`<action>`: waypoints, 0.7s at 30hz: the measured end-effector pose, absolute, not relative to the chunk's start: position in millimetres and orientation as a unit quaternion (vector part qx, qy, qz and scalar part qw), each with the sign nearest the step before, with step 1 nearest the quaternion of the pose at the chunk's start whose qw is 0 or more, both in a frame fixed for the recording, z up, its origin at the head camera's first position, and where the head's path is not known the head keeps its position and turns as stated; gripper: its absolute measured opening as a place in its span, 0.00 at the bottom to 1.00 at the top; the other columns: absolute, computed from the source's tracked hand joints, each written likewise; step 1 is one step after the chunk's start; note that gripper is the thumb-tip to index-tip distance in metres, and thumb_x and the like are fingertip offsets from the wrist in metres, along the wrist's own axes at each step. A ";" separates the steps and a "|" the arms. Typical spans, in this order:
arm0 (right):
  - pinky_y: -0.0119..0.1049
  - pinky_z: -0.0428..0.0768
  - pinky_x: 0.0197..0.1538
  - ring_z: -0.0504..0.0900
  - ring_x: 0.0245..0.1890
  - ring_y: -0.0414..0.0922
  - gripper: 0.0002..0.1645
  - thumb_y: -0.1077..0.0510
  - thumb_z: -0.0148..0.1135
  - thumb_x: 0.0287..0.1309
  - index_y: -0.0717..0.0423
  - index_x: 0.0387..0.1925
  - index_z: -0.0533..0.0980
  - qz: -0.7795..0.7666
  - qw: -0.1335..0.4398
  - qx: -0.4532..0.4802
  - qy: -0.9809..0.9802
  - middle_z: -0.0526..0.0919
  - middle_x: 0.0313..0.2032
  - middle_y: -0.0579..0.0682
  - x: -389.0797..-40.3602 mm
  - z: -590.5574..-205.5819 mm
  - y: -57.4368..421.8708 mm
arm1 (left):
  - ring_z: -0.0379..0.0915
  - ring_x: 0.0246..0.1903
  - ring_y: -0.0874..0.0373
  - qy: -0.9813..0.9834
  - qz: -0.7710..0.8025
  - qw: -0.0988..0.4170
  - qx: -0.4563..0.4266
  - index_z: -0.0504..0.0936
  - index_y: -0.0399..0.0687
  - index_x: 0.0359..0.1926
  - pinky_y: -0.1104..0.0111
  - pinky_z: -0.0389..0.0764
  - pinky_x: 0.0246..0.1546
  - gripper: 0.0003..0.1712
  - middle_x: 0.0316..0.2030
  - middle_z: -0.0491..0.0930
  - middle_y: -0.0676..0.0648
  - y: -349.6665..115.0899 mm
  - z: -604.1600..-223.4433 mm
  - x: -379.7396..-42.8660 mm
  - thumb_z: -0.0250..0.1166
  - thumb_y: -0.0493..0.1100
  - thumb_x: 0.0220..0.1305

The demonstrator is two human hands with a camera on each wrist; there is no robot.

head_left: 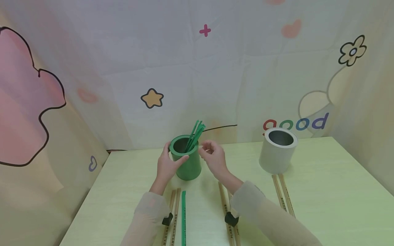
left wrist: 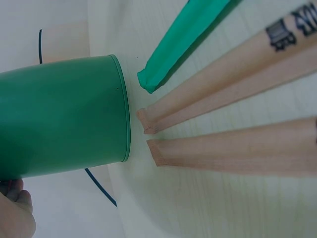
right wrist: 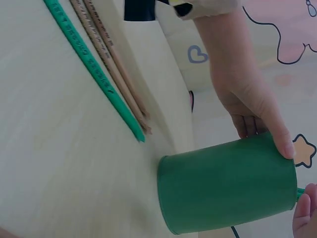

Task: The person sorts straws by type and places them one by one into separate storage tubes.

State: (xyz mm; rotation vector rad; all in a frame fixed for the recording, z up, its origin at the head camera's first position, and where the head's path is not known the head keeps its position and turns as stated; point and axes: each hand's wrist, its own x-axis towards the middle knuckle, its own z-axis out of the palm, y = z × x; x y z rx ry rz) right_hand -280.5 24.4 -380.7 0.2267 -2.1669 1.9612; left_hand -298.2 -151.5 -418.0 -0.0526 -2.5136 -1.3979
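My left hand (head_left: 166, 164) grips a green cup (head_left: 189, 167) at its rim, the thumb in front and the fingers round the far left side. Several slim green paper-wrapped straws (head_left: 194, 136) stand in the cup and lean to the right. Beside the right of the rim, my right hand (head_left: 213, 159) has loosely curled fingers, with nothing visible between them. In the right wrist view, its fingertips (right wrist: 302, 213) are close to a bit of green at the mouth. One green wrapped straw (head_left: 183, 215) lies on the table below the cup.
Two brown paper-wrapped straws (head_left: 175, 212) lie by the left forearm, two more (head_left: 226, 205) under the right forearm. Another brown pair (head_left: 283, 194) lies in front of a white cup (head_left: 274, 159) at the back right. A printed curtain (head_left: 191, 89) hangs behind the table (head_left: 323, 171).
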 end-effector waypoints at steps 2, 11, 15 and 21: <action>0.26 0.73 0.29 0.72 0.24 0.38 0.13 0.63 0.56 0.53 0.63 0.41 0.73 0.665 0.091 0.080 -0.737 0.76 0.32 0.56 -271.7 -378.8 23.5 | 0.55 0.63 0.52 -0.867 -0.480 0.131 -0.016 0.54 0.53 0.63 0.50 0.58 0.60 0.55 0.61 0.62 0.48 -151.6 -418.6 -299.0 0.63 0.71 0.37; 0.25 0.71 0.25 0.69 0.21 0.37 0.15 0.64 0.57 0.52 0.69 0.42 0.72 0.654 0.040 0.104 -0.748 0.76 0.29 0.56 -251.4 -385.3 19.9 | 0.56 0.61 0.53 -0.868 -0.477 0.140 -0.021 0.55 0.54 0.63 0.51 0.60 0.59 0.52 0.60 0.64 0.48 -151.6 -420.2 -300.5 0.64 0.69 0.38; 0.27 0.73 0.24 0.71 0.19 0.40 0.16 0.62 0.59 0.51 0.67 0.42 0.72 0.648 0.013 0.109 -0.753 0.76 0.28 0.54 -258.2 -405.1 20.5 | 0.56 0.61 0.52 -0.867 -0.477 0.142 -0.025 0.55 0.54 0.63 0.51 0.60 0.59 0.53 0.60 0.64 0.48 -151.4 -420.0 -299.9 0.63 0.70 0.38; 0.30 0.76 0.25 0.75 0.20 0.42 0.19 0.58 0.61 0.50 0.64 0.43 0.72 0.602 -0.041 0.131 -0.786 0.77 0.26 0.53 -255.8 -425.3 20.4 | 0.55 0.62 0.51 -0.868 -0.477 0.135 -0.019 0.53 0.53 0.64 0.50 0.60 0.59 0.55 0.61 0.62 0.47 -151.4 -419.6 -298.3 0.63 0.71 0.37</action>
